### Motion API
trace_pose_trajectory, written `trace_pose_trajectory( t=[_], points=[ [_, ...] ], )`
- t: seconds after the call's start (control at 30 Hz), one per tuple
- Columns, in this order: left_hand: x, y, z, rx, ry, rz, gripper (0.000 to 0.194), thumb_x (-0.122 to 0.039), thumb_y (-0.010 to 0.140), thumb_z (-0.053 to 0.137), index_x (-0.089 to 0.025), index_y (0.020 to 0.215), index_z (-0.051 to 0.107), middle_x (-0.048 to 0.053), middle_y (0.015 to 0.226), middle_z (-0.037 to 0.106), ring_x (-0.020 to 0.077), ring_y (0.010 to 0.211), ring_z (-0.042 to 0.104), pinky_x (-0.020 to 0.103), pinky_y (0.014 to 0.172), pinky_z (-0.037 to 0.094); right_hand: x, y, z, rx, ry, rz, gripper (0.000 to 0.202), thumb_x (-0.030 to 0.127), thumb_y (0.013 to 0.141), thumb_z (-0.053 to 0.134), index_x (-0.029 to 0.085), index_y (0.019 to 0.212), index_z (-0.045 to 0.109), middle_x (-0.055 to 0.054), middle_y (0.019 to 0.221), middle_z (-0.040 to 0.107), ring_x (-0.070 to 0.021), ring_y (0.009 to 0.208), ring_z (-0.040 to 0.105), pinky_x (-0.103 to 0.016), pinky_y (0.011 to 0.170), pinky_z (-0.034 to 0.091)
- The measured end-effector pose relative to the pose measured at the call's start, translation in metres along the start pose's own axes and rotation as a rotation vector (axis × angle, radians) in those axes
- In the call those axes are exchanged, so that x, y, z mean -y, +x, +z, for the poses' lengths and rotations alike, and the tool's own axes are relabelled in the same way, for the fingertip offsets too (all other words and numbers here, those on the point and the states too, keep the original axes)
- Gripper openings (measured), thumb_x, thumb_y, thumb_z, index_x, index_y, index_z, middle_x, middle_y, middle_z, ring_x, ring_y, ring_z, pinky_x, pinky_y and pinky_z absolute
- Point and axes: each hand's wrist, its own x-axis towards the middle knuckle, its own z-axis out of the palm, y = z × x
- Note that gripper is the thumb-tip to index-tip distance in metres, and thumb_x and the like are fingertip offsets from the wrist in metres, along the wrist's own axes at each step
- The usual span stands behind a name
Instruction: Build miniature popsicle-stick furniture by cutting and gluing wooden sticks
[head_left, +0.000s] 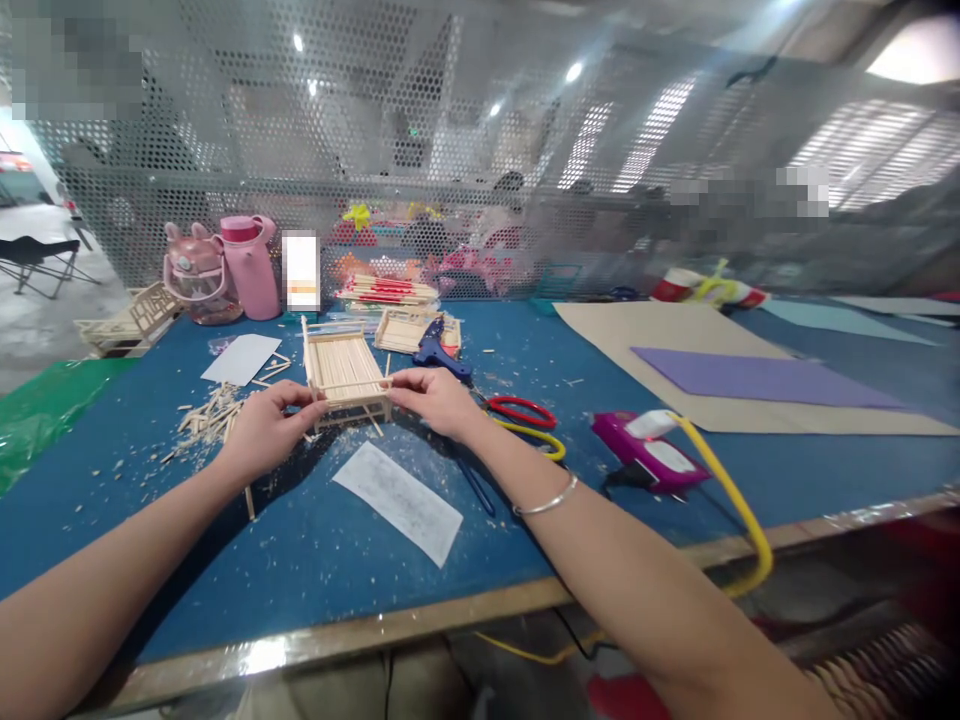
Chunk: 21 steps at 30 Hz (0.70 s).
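Pinching the near corners of a small stick frame point(343, 362), two hands are at work here: the left hand point(268, 428) closed on its left corner, the right hand point(439, 402) closed on its right, a thin rail running between them. The frame sits upright on the blue desk point(292, 570), slatted across its bed.

Just beyond the right hand, one blue glue gun point(439, 352) lies against a second, smaller stick piece point(397, 330). Nearer, there's one red loop handle point(525, 408) and one yellow loop handle point(551, 440), with blue handles point(476, 485) below them. Two white papers: a strip point(401, 503) in front, a sheet point(241, 358) to the left, and beside that a heap of cut sticks point(210, 420), too many to count.

Now the containers, and it's two bottles at the back left: one see-through with ears point(199, 275), one solid pink point(251, 272); what's inside either, I can't tell. Red-marked sticks point(386, 290) lie in a pile right of them.

Over on the right, one magenta device point(652, 455) with a yellow cable point(739, 500), then three big sheets: beige point(720, 412), purple point(757, 377), pale blue point(847, 320).
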Motion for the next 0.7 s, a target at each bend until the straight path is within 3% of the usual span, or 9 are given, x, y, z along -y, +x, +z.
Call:
trace_pose_trajectory(
  t=[0.5, 0.63, 0.7],
  points=[
    [0.001, 0.000, 0.000, -0.001, -0.017, -0.022, 0.028, -0.045, 0.074, 0.056, -0.019, 0.076, 0.066, 0.006, 0.084, 0.070, 0.0208, 0.077, 0.062, 0.034, 0.073, 0.045, 0.002, -0.006, 0.004, -0.111, -0.153, -0.134, 0.017, 0.029, 0.079, 0.055, 0.014, 0.081, 0.062, 0.002, 0.064, 0.055, -0.0083, 0.056, 0.044, -0.022, 0.055, 0.035],
    [-0.001, 0.000, -0.001, -0.024, -0.023, -0.038, 0.026, -0.045, 0.072, 0.058, -0.020, 0.074, 0.066, 0.006, 0.082, 0.071, 0.0212, 0.076, 0.063, 0.034, 0.072, 0.046, 0.012, -0.011, 0.003, -0.317, -0.260, -0.330, 0.014, 0.029, 0.076, 0.058, 0.015, 0.076, 0.057, 0.005, 0.058, 0.046, -0.0079, 0.052, 0.039, -0.022, 0.053, 0.033],
    [-0.002, -0.001, -0.001, -0.029, -0.019, -0.033, 0.026, -0.045, 0.072, 0.058, -0.020, 0.073, 0.066, 0.006, 0.082, 0.071, 0.0212, 0.075, 0.063, 0.034, 0.072, 0.046, 0.027, -0.018, 0.005, -0.310, -0.301, -0.435, 0.012, 0.026, 0.076, 0.057, 0.016, 0.071, 0.058, 0.004, 0.058, 0.048, -0.0081, 0.053, 0.040, -0.023, 0.054, 0.034]
  ],
)
